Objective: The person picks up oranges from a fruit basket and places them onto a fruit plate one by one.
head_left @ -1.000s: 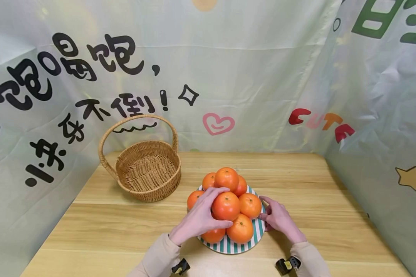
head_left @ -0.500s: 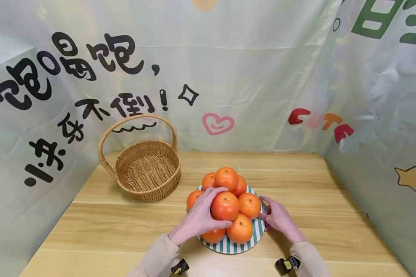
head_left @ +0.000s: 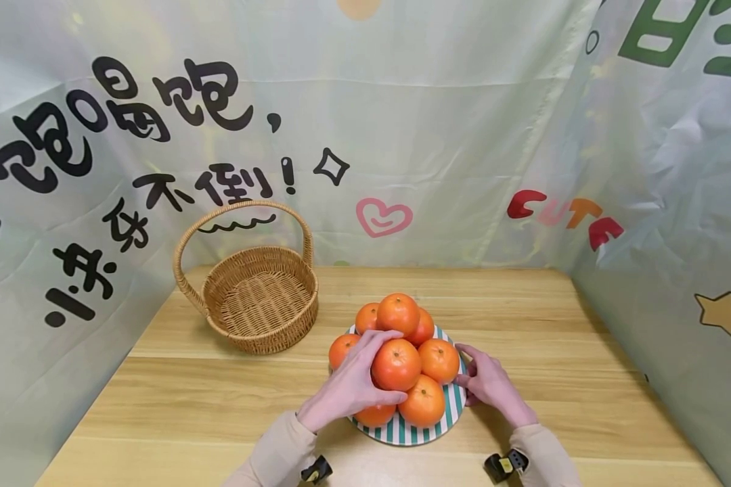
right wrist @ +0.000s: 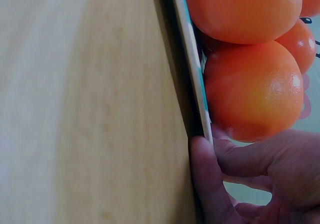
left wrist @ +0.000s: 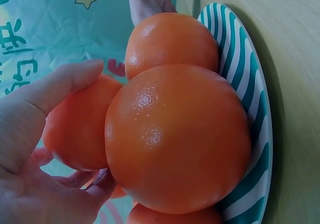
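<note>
Several oranges are piled on a round plate (head_left: 407,435) with green and white stripes. My left hand (head_left: 355,379) holds one upper orange (head_left: 397,365) of the pile, fingers at its far side and thumb at its near side. In the left wrist view that orange (left wrist: 80,126) sits between thumb and fingers, behind a larger-looking front orange (left wrist: 177,139). At the plate's right edge, my right hand (head_left: 490,380) pinches the rim. The right wrist view has digits of this hand (right wrist: 270,174) on both sides of the rim, close below an orange (right wrist: 255,91).
A round wicker basket (head_left: 311,318) with a tall arched handle stands at the back left of the wooden table (head_left: 524,304). Nothing lies in it. Printed cloth walls (head_left: 451,149) close off the back and both sides.
</note>
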Available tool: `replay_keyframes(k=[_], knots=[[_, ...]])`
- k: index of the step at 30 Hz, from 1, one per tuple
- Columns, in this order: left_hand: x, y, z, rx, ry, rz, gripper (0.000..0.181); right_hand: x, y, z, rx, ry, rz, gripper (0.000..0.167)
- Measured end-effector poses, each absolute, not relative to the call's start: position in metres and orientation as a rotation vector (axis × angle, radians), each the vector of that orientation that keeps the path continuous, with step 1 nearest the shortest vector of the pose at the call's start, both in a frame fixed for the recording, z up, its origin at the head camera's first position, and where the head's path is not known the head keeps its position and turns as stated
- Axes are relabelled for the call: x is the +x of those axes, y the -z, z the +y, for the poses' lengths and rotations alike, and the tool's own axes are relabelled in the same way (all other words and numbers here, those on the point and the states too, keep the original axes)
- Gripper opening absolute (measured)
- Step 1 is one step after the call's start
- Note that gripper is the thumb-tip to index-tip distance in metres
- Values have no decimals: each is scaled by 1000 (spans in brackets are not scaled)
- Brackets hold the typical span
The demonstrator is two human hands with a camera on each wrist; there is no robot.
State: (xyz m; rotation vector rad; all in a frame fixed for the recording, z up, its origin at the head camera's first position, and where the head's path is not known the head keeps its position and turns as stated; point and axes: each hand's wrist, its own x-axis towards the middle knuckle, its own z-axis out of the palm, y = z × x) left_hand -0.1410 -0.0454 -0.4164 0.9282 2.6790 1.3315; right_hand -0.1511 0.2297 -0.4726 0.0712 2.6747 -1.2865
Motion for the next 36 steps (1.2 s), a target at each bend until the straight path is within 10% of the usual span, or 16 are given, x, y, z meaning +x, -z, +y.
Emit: replay_keyframes(k=[36], knots=[[-148, 416, -68, 862, -1540, 2551, 97, -153, 473, 237, 64, 1334, 2619, 70]])
